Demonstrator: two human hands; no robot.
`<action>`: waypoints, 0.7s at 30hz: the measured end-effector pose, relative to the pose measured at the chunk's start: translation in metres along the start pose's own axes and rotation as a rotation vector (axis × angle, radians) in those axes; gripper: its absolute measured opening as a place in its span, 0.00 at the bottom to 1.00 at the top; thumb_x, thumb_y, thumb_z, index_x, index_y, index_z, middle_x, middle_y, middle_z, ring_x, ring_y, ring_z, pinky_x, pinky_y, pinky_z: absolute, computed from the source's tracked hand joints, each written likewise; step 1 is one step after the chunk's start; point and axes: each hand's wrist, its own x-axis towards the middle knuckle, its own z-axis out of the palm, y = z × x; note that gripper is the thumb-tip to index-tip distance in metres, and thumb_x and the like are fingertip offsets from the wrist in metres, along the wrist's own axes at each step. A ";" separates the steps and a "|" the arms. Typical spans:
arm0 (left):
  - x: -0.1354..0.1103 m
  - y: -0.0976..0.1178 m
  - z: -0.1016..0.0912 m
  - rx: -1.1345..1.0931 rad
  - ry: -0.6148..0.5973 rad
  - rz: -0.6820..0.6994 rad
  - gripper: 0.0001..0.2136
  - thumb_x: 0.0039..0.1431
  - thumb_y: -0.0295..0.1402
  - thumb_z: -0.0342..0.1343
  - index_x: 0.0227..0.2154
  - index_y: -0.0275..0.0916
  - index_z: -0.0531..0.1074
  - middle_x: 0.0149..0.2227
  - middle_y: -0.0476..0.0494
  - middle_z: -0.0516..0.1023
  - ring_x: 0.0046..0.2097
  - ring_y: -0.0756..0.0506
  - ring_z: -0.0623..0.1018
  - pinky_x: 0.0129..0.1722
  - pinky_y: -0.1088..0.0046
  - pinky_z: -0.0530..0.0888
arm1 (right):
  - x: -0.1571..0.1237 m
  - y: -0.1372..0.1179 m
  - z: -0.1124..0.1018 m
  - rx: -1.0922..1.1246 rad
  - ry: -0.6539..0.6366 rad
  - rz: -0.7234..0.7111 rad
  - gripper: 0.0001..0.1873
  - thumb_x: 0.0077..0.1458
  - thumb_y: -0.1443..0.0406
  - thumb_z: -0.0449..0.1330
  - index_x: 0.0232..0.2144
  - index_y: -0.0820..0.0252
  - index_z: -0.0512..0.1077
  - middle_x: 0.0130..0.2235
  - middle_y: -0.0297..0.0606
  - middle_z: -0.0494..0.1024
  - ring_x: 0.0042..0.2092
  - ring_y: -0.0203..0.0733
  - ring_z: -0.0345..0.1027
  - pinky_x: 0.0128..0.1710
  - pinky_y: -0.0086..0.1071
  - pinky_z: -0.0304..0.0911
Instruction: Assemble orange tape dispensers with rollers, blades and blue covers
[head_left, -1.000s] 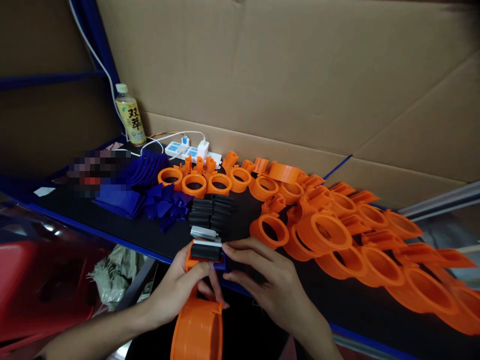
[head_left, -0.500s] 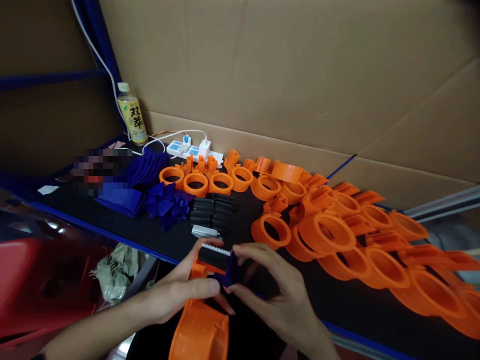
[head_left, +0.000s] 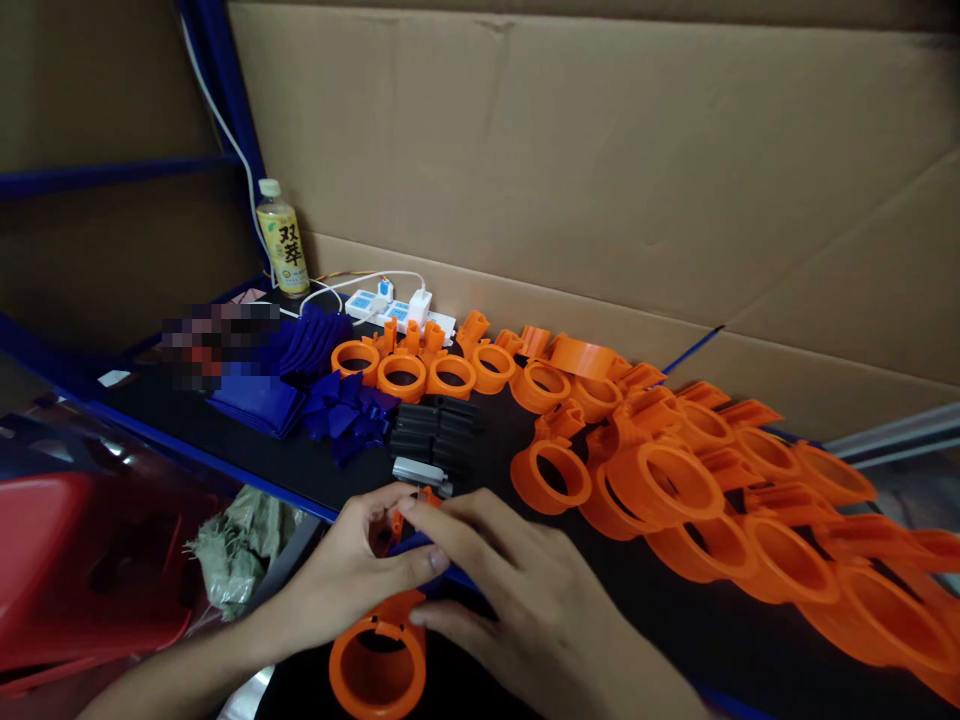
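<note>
My left hand (head_left: 360, 550) is closed round an orange tape dispenser (head_left: 379, 668), whose round ring points down toward me. From the other side my right hand (head_left: 502, 590) closes over the dispenser's upper part, its thumb near the ring and its forefinger near the top end. Between the hands a dark blue plastic piece (head_left: 469, 580) shows, lying against the dispenser; the fingers cover most of it. The toothed edge and black roller are hidden from this angle. Just beyond my fingertips lie a grey metal-looking piece (head_left: 420, 472) and several black rollers (head_left: 435, 440) on the black tabletop (head_left: 330, 478).
Many orange tape dispensers (head_left: 551, 478) spread across the right and back of the table. Blue plastic pieces (head_left: 349, 415) and a blue stack (head_left: 259, 400) lie left. A power strip (head_left: 397, 312) and drink bottle (head_left: 285, 245) stand behind. A red stool (head_left: 82, 570) is lower left.
The dispenser has turned, so its ring opening now faces me and its toothed edge is out of sight. My right hand has moved left, over its upper part. The view has shifted slightly.
</note>
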 end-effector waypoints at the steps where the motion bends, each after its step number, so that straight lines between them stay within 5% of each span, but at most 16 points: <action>1: 0.000 0.001 -0.001 -0.008 0.000 0.007 0.12 0.61 0.36 0.64 0.46 0.40 0.77 0.45 0.43 0.81 0.49 0.41 0.79 0.50 0.68 0.73 | 0.011 0.002 -0.008 0.029 -0.050 0.015 0.30 0.59 0.58 0.67 0.62 0.51 0.66 0.51 0.37 0.79 0.49 0.41 0.75 0.43 0.31 0.72; 6: 0.004 0.000 -0.004 0.015 -0.070 -0.062 0.12 0.60 0.36 0.65 0.44 0.36 0.77 0.41 0.40 0.81 0.41 0.42 0.79 0.43 0.68 0.73 | 0.096 0.021 -0.025 0.121 -0.066 0.061 0.17 0.67 0.57 0.58 0.55 0.55 0.74 0.43 0.36 0.81 0.43 0.38 0.75 0.41 0.31 0.67; 13: 0.007 -0.004 -0.002 0.057 -0.074 -0.074 0.15 0.58 0.38 0.66 0.43 0.33 0.77 0.41 0.38 0.81 0.40 0.43 0.77 0.41 0.68 0.72 | 0.215 0.023 0.045 -0.134 -0.045 -0.002 0.15 0.66 0.59 0.57 0.48 0.63 0.74 0.43 0.49 0.80 0.43 0.49 0.75 0.41 0.39 0.66; 16: 0.009 -0.008 -0.003 0.012 -0.089 -0.079 0.17 0.58 0.39 0.67 0.44 0.33 0.77 0.42 0.37 0.81 0.39 0.43 0.78 0.40 0.68 0.72 | 0.240 0.017 0.068 -0.154 -0.049 0.032 0.16 0.66 0.60 0.56 0.50 0.65 0.72 0.44 0.52 0.79 0.45 0.54 0.75 0.43 0.43 0.67; 21: 0.011 -0.011 -0.001 -0.050 -0.076 -0.029 0.17 0.58 0.39 0.67 0.47 0.35 0.79 0.42 0.38 0.82 0.40 0.43 0.79 0.42 0.67 0.75 | 0.255 0.004 0.096 -0.220 -0.104 -0.225 0.13 0.64 0.63 0.57 0.48 0.65 0.73 0.47 0.51 0.79 0.46 0.54 0.76 0.43 0.43 0.69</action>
